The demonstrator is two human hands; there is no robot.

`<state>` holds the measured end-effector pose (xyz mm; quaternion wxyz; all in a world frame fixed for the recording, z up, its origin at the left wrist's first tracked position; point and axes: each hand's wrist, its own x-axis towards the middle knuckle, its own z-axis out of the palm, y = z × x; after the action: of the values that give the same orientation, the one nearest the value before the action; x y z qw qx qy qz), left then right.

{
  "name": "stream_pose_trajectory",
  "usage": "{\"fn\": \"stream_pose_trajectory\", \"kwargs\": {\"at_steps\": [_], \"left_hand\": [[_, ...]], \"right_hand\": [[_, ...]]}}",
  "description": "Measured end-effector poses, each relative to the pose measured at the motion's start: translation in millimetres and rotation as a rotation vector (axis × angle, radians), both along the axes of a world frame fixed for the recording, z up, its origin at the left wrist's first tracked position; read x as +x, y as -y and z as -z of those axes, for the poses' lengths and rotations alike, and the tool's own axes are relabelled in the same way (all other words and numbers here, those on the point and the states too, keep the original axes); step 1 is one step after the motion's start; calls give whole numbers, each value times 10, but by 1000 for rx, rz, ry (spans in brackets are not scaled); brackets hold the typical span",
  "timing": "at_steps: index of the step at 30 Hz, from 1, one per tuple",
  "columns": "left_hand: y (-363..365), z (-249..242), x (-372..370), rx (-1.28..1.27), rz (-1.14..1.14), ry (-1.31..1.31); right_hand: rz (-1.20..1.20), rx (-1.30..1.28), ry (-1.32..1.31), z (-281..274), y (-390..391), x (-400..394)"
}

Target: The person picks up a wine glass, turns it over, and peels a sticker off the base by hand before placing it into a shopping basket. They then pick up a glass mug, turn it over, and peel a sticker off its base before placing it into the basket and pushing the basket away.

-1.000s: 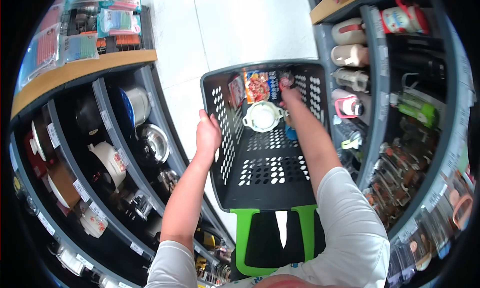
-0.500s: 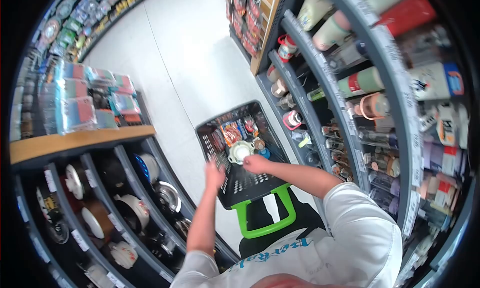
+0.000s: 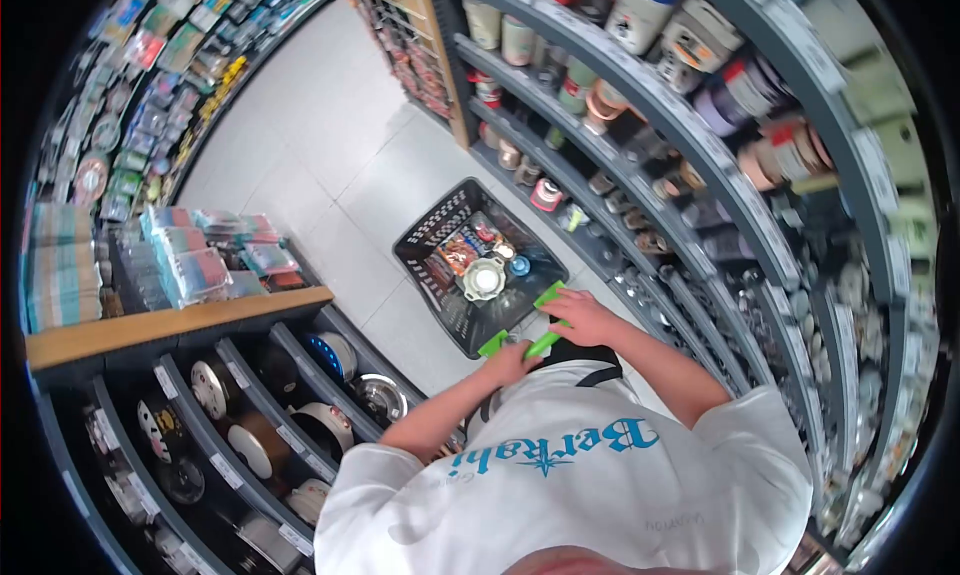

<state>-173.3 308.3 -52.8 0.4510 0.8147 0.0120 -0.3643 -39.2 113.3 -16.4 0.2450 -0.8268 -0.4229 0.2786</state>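
The black basket [image 3: 455, 320] stands on the floor in front of me, its green handle [image 3: 541, 345] tilted toward my body. My left hand [image 3: 510, 363] is closed on the handle's left part. Farther right, my right hand [image 3: 583, 317] grips the same handle near its right corner. Inside the basket lies a pale green, round dish with small side grips [image 3: 484, 279]. Beside it are a blue item [image 3: 520, 266] and packets with red and orange print [image 3: 458, 252].
Shelves of bottles and cups [image 3: 600, 105] rise on the right. Pots and pans [image 3: 250, 450] fill the lower left shelves, below a wooden ledge [image 3: 180, 322] with packaged cloths [image 3: 195, 265]. Small packaged goods [image 3: 150, 95] hang at the upper left.
Both hands have left the dish and basket area and come back to the handle, closing on it. The dish now sits free in the basket. The view has shifted and turned.
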Motion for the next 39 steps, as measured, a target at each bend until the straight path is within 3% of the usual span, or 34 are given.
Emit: {"fn": "stream_pose_trajectory", "kwargs": {"at_steps": [2,4,6,8,11,16,22,26,29,33,35,39], "left_hand": [[-12,92,16,-15,19,24],[37,205,-53,62,1,18],[61,243,-30,38,9,75],[40,183,64,69,54,59],[91,169,176,144,90,-6],[103,389,57,170,109,84],[133,308,-39,152,97,-38],[232,247,-193,210,-3,206],[312,133,-337,417,-127,334],[388,54,-292,468,-221,267],[408,132,-237,487,-83,134],[530,47,-126,502,-112,-11]], "right_hand": [[0,-45,-39,-30,90,-158],[-117,-176,106,98,34,-378],[-26,-145,258,315,-111,-491],[-8,-402,208,388,-322,-500],[45,-543,231,430,-417,-499],[-25,-526,183,238,-378,-494],[-263,-521,163,352,-368,-521],[-305,-455,130,222,-293,-490],[-306,-437,77,269,-337,-475],[-350,-399,111,516,-257,-443],[-361,-391,93,565,-219,-405],[-514,-358,62,478,-177,-229]]}}
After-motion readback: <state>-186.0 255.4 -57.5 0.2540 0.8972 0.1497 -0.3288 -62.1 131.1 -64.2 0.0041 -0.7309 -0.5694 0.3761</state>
